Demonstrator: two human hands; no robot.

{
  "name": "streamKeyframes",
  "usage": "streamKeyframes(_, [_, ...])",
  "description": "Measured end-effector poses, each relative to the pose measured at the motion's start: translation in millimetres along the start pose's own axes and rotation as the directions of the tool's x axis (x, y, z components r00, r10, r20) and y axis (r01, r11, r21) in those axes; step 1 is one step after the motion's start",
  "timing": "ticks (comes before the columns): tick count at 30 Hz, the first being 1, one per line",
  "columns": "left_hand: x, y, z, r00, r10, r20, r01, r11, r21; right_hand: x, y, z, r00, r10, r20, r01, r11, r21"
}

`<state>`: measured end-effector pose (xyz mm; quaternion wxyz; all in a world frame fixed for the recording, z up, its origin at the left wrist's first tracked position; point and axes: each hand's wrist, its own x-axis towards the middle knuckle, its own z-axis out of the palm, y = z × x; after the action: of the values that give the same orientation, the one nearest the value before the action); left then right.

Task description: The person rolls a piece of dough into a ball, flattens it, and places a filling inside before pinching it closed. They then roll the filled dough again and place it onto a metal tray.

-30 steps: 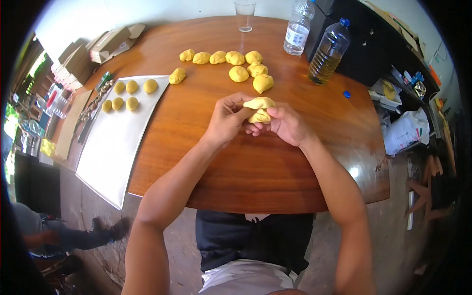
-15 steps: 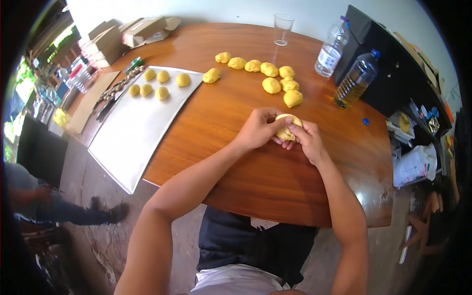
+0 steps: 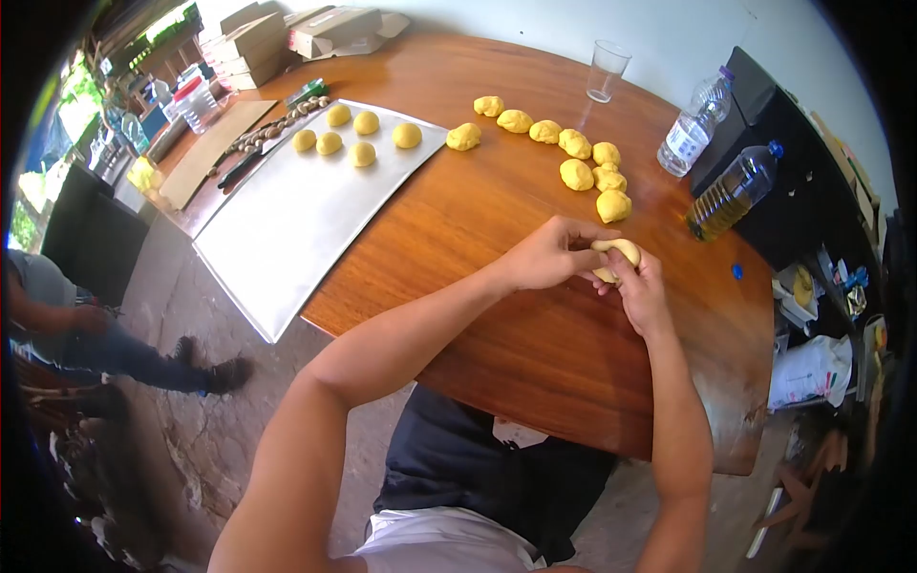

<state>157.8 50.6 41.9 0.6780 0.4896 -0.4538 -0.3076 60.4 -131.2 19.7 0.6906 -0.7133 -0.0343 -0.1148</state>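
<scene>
Both hands grip one piece of yellow dough (image 3: 623, 248) above the wooden table (image 3: 458, 224). My left hand (image 3: 559, 254) wraps it from the left, its thumb against the dough. From the right, my right hand (image 3: 642, 291) pinches it with the thumb pressed in. The dough looks bent or folded, and its lower part is partly hidden by the fingers. Beyond my hands several rough dough lumps (image 3: 576, 175) lie in a curved row. Several smooth dough balls (image 3: 407, 136) sit at the far end of the metal tray (image 3: 296, 215), to the left.
A drinking glass (image 3: 607, 72), a clear bottle (image 3: 694, 124) and an oil bottle (image 3: 734, 191) stand at the back right, near a blue cap (image 3: 736, 272). Cardboard boxes (image 3: 344, 31) are at the back left. A knife (image 3: 239, 170) lies beside the tray. Another person's leg (image 3: 124, 363) shows at left.
The dough between my hands has gone from a rounded lump to a bent, folded-looking shape. My view has shifted, so the table contents appear further right. The lumps and balls keep their places.
</scene>
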Motion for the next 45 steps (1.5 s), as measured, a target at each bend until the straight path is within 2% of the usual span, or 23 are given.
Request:
streamKeyframes(2, [1,0,1,0.983,-0.176,-0.056,0.161,0.966,-0.203,0,-1,-1,1.000,0.009,0.022,-0.009,1.000,-0.001])
streamKeyframes(5, [1,-3,2,0.964,-0.215,-0.157,0.193,0.971,-0.144,1,-2,2,0.999,0.002,0.037,0.000,0.999,-0.038])
streamKeyframes(7, [-1,-5,-1,0.966,-0.228,-0.123,0.206,0.963,-0.173,-1,-1,0,1.000,-0.005,0.002,0.005,0.997,-0.080])
streamKeyframes(8, [-1,-5,-3,0.969,-0.228,-0.101,0.205,0.959,-0.198,0,-1,-2,0.999,0.009,0.043,-0.004,0.994,-0.108])
streamKeyframes(10, [0,-10,-3,0.959,-0.226,-0.169,0.186,0.957,-0.224,-3,-5,-6,0.998,0.040,0.049,-0.033,0.990,-0.138])
streamKeyframes(12, [2,-10,-4,0.957,-0.226,-0.184,0.184,0.958,-0.220,-4,-17,-5,0.977,0.009,0.213,-0.055,0.975,0.214])
streamKeyframes(14, [1,-5,-7,0.934,-0.235,-0.271,0.179,0.960,-0.217,-4,-17,-6,0.977,0.030,0.212,-0.087,0.959,0.268])
streamKeyframes(17, [0,-1,-7,0.946,-0.245,-0.213,0.167,0.929,-0.329,-2,-14,-11,0.967,0.041,0.251,-0.124,0.938,0.325])
streamKeyframes(21, [-1,3,-1,0.961,-0.217,-0.172,0.175,0.957,-0.232,-5,-21,-7,0.963,0.109,0.247,-0.161,0.966,0.202])
streamKeyframes(23, [-2,9,2,0.946,-0.265,-0.184,0.266,0.964,-0.018,-6,-24,-7,0.957,0.117,0.265,-0.169,0.968,0.185])
streamKeyframes(25, [-2,5,0,0.948,-0.253,-0.195,0.262,0.965,0.023,-8,-25,-5,0.960,0.167,0.224,-0.178,0.984,0.027])
streamKeyframes(27, [-2,3,-1,0.949,-0.237,-0.208,0.255,0.965,0.064,-6,-20,-4,0.968,0.163,0.192,-0.167,0.986,0.005])
streamKeyframes(29, [0,3,1,0.959,-0.201,-0.198,0.206,0.979,0.005,-6,-20,0,0.975,0.155,0.157,-0.154,0.988,-0.019])
streamKeyframes(31, [0,5,6,0.948,-0.239,-0.209,0.258,0.963,0.071,-7,-27,5,0.980,0.187,0.069,-0.173,0.969,-0.175])
streamKeyframes(33, [-1,3,8,0.935,-0.275,-0.223,0.310,0.940,0.140,-7,-21,3,0.979,0.180,0.092,-0.161,0.969,-0.185])
streamKeyframes(35, [-3,0,6,0.942,-0.269,-0.201,0.240,0.958,-0.157,-4,-17,0,0.978,0.171,0.120,-0.145,0.970,-0.195])
streamKeyframes(36, [-3,-1,8,0.942,-0.271,-0.196,0.244,0.958,-0.151,-4,-16,-5,0.972,0.120,0.200,-0.124,0.992,0.006])
streamKeyframes(38, [-2,0,13,0.961,-0.212,-0.178,0.148,0.938,-0.313,-6,-25,-13,0.935,-0.021,0.353,-0.103,0.939,0.329])
streamKeyframes(39, [-1,0,11,0.961,-0.214,-0.173,0.153,0.939,-0.309,-6,-24,-14,0.938,-0.026,0.347,-0.097,0.938,0.333])
streamKeyframes(41, [-2,-2,4,0.973,-0.185,-0.137,0.102,0.881,-0.462,-7,-23,-15,0.902,-0.063,0.427,-0.102,0.930,0.352])
streamKeyframes(42, [-3,-3,3,0.973,-0.185,-0.137,0.102,0.881,-0.462,-9,-22,-10,0.928,0.011,0.373,-0.141,0.936,0.324])
streamKeyframes(43, [-4,-3,1,0.975,-0.184,-0.124,0.115,0.897,-0.426,-8,-20,-8,0.928,0.011,0.373,-0.141,0.936,0.323])
streamKeyframes(45, [-5,-3,0,0.977,-0.186,-0.107,0.130,0.911,-0.392,-7,-14,-3,0.961,0.039,0.275,-0.091,0.979,0.182])
